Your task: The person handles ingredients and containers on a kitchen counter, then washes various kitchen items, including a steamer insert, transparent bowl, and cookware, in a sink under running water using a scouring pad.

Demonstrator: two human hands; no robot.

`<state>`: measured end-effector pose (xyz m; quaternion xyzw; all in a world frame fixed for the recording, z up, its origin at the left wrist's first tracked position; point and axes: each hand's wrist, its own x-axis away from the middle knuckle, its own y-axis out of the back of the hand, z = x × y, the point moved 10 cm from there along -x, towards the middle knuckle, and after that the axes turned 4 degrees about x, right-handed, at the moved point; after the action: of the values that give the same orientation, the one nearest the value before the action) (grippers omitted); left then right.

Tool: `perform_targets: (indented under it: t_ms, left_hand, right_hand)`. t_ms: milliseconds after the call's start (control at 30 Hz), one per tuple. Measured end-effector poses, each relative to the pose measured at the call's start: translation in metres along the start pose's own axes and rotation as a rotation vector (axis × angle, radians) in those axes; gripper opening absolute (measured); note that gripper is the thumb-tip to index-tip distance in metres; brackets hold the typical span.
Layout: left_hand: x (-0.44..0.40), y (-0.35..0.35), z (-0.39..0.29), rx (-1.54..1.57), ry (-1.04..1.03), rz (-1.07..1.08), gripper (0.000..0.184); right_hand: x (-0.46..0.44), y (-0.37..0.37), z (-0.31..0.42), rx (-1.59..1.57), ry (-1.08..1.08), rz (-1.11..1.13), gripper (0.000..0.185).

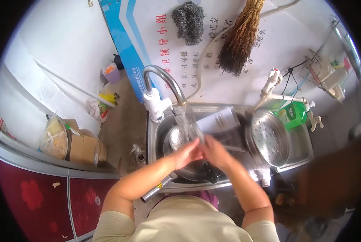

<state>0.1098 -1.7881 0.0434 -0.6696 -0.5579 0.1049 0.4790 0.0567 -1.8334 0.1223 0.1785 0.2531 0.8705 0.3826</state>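
Observation:
My left hand (186, 153) and my right hand (216, 152) meet over the sink (159, 187), below the curved metal faucet (164, 72). Their fingers are closed around the lower end of a long, shiny, see-through thing (191, 126), too smeared to name. Its upper end reaches up to the spout. Beneath my hands lies a pan with a black handle (211, 172). A perforated metal piece (175, 138) shows left of the blurred thing, and a white rectangular piece (218, 120) leans behind it.
A perforated steamer pot (270, 138) stands at the sink's right, near a green detergent bottle (292, 115) and a white tap (271, 82). A straw broom (241, 40) and steel wool (188, 23) hang on the wall. A cardboard box (83, 148) sits at the left.

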Motion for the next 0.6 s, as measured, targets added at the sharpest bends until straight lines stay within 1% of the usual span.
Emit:
perform_targets:
  t_ms: [33,100,200,233,267,300,367,400,467,500,533,600]
  left_hand:
    - [0.005,0.005,0.0,0.021,-0.002,-0.056,0.038]
    - [0.017,0.013,-0.001,0.062,-0.007,-0.169,0.032]
    - [0.036,0.028,-0.006,-0.1,0.039,-0.262,0.019]
    - [0.042,0.034,-0.007,-0.152,0.053,-0.294,0.015]
    - [0.043,0.038,-0.008,-0.216,0.091,-0.294,0.019]
    - [0.046,0.045,-0.009,-0.266,0.074,-0.31,0.021]
    - [0.051,0.06,-0.013,-0.369,0.033,-0.346,0.025]
    - [0.053,0.065,-0.012,-0.344,0.018,-0.36,0.029]
    - [0.06,0.061,-0.016,-0.43,-0.016,-0.344,0.028]
    - [0.064,0.058,-0.018,-0.474,-0.035,-0.337,0.028]
    - [0.067,0.055,-0.016,-0.423,-0.045,-0.341,0.023]
    - [0.07,0.052,-0.015,-0.299,-0.003,-0.326,0.017]
  right_hand:
    - [0.011,-0.021,0.01,-0.201,-0.202,0.09,0.035]
    - [0.017,-0.036,0.008,0.041,0.019,-0.143,0.032]
    - [0.014,-0.069,-0.015,-0.41,-0.113,0.196,0.027]
    - [0.012,-0.064,-0.026,-0.199,-0.155,0.179,0.027]
    - [0.008,-0.058,-0.023,-0.21,-0.125,0.156,0.027]
    - [0.005,-0.054,-0.021,-0.221,-0.095,0.135,0.027]
    - [-0.012,-0.063,-0.046,0.197,-0.074,0.126,0.028]
    - [-0.024,-0.072,-0.062,0.404,-0.059,0.117,0.029]
    - [-0.041,-0.092,-0.094,0.644,0.029,-0.04,0.031]
    - [-0.044,-0.092,-0.082,0.763,0.076,-0.122,0.032]
    - [-0.047,-0.094,-0.083,0.799,0.054,-0.101,0.033]
    - [-0.051,-0.091,-0.077,0.873,0.006,-0.06,0.035]
